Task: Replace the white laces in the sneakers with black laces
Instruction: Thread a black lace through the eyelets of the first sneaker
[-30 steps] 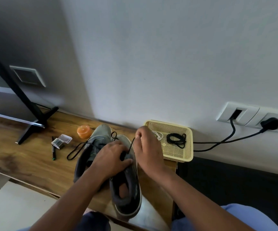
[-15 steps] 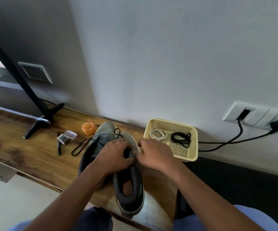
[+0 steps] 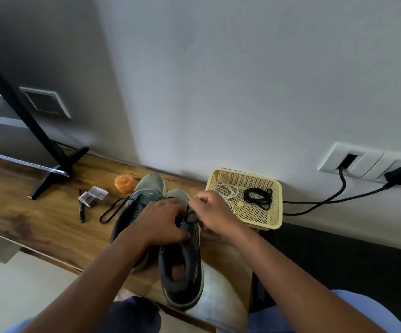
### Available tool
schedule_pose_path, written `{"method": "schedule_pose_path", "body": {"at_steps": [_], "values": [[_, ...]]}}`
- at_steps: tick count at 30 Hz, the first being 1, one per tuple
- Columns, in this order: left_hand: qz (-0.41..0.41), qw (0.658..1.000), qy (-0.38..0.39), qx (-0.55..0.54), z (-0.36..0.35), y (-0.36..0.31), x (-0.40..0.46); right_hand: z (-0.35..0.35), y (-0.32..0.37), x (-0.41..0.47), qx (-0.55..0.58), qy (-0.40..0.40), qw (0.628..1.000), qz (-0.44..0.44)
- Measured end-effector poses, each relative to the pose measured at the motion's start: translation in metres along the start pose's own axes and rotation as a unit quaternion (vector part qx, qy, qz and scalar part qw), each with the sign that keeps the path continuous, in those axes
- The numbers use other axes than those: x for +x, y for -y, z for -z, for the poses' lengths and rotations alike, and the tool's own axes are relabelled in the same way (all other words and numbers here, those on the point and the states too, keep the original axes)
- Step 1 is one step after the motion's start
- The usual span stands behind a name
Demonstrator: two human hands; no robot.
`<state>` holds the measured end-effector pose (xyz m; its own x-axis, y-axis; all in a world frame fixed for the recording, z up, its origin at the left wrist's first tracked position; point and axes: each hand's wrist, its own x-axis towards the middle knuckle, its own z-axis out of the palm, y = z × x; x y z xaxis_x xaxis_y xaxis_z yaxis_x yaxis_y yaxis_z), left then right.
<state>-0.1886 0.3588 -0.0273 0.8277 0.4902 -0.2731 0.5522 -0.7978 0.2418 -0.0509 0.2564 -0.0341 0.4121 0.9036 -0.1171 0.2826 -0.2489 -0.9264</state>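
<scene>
Two grey sneakers stand side by side on the wooden shelf, toes to the wall. My left hand grips the tongue area of the right sneaker. My right hand pinches a black lace looped at that shoe's eyelets. The left sneaker has a black lace trailing out to its left. A yellow basket at the right holds coiled white laces and one coiled black lace.
An orange jar, a clear plastic case and a pen lie left of the shoes. A black stand foot sits farther left. Black cables run from wall sockets at the right.
My right hand came down from a raised pull to the eyelets, then drew back up a little with the black lace. My left hand stayed on the sneaker.
</scene>
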Motion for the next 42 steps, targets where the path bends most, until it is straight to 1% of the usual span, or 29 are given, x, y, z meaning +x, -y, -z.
{"method": "schedule_pose_path", "body": {"at_steps": [1, 2, 3, 4, 6, 7, 8, 9, 10, 11, 12, 13, 14, 15, 16, 17, 19, 22, 24, 29, 30, 33, 36, 38, 40, 42], "values": [[0.001, 1.0, 0.002, 0.006, 0.0, 0.0, 0.0, 0.005, 0.008, -0.001, 0.112, 0.013, 0.994, -0.013], [0.002, 1.0, 0.003, 0.011, 0.0, 0.0, 0.0, 0.013, 0.017, -0.003, 0.222, 0.044, 0.974, -0.028], [0.003, 1.0, 0.007, 0.014, 0.0, 0.001, 0.0, 0.022, 0.025, -0.003, 0.317, 0.087, 0.944, -0.039], [0.003, 1.0, 0.008, 0.016, 0.0, 0.001, 0.0, 0.032, 0.031, -0.004, 0.384, 0.129, 0.913, -0.043], [0.003, 1.0, 0.013, 0.02, 0.0, 0.0, 0.0, 0.046, 0.04, -0.004, 0.464, 0.186, 0.865, -0.037], [0.005, 1.0, 0.017, 0.02, 0.0, 0.001, 0.0, 0.05, 0.041, -0.004, 0.481, 0.194, 0.854, -0.037], [0.004, 1.0, 0.019, 0.013, 0.001, 0.003, -0.001, 0.051, 0.04, -0.004, 0.476, 0.189, 0.858, -0.043], [0.003, 1.0, 0.018, -0.008, 0.003, 0.003, -0.003, 0.05, 0.037, -0.004, 0.435, 0.166, 0.884, -0.047], [0.0, 0.999, 0.009, -0.047, 0.004, 0.005, -0.005, 0.048, 0.033, -0.002, 0.349, 0.128, 0.928, -0.04], [0.0, 0.995, -0.002, -0.095, 0.007, 0.006, -0.007, 0.045, 0.028, -0.001, 0.213, 0.088, 0.973, -0.016], [0.002, 0.991, -0.022, -0.133, 0.01, 0.008, -0.009, 0.043, 0.024, 0.0, 0.041, 0.058, 0.997, 0.014], [0.005, 0.987, -0.049, -0.154, 0.012, 0.011, -0.009, 0.04, 0.02, 0.0, -0.138, 0.05, 0.989, 0.034], [0.012, 0.985, -0.076, -0.153, 0.012, 0.016, -0.009, 0.038, 0.018, 0.0, -0.288, 0.06, 0.955, 0.038], [0.021, 0.985, -0.094, -0.142, 0.013, 0.02, -0.008, 0.035, 0.017, -0.002, -0.384, 0.078, 0.919, 0.029], [0.028, 0.987, -0.103, -0.122, 0.012, 0.024, -0.008, 0.033, 0.015, -0.005, -0.429, 0.1, 0.898, 0.014], [0.029, 0.989, -0.104, -0.103, 0.011, 0.028, -0.007, 0.031, 0.013, -0.007, -0.437, 0.12, 0.891, -0.004], [0.032, 0.993, -0.094, -0.07, 0.007, 0.03, -0.006, 0.025, 0.01, -0.008, -0.435, 0.121, 0.892, -0.012], [0.022, 0.994, -0.107, -0.011, 0.004, 0.026, -0.004, 0.013, 0.006, -0.008, -0.461, 0.084, 0.883, 0.027], [0.019, 0.992, -0.127, 0.019, 0.003, 0.023, -0.001, 0.003, 0.0, -0.01, -0.456, 0.063, 0.887, 0.039], [0.056, 0.988, -0.123, 0.071, 0.0, 0.02, 0.002, -0.013, -0.014, -0.012, -0.485, 0.001, 0.871, 0.076], [0.067, 0.987, -0.117, 0.09, 0.001, 0.019, 0.001, -0.014, -0.016, -0.011, -0.479, -0.006, 0.874, 0.076], [0.077, 0.984, -0.105, 0.12, 0.006, 0.018, 0.002, -0.012, -0.017, -0.009, -0.433, -0.012, 0.899, 0.059], [0.067, 0.985, -0.097, 0.128, 0.009, 0.015, 0.003, -0.008, -0.018, -0.008, -0.394, -0.006, 0.918, 0.035], [0.07, 0.987, -0.079, 0.122, 0.009, 0.015, 0.005, -0.007, -0.018, -0.007, -0.385, 0.001, 0.923, 0.025], [0.069, 0.992, -0.064, 0.082, 0.011, 0.014, 0.007, -0.007, -0.018, -0.007, -0.383, 0.007, 0.924, 0.017], [0.057, 0.996, -0.066, 0.006, 0.012, 0.014, 0.008, -0.006, -0.016, -0.008, -0.386, 0.011, 0.923, 0.011]]}}
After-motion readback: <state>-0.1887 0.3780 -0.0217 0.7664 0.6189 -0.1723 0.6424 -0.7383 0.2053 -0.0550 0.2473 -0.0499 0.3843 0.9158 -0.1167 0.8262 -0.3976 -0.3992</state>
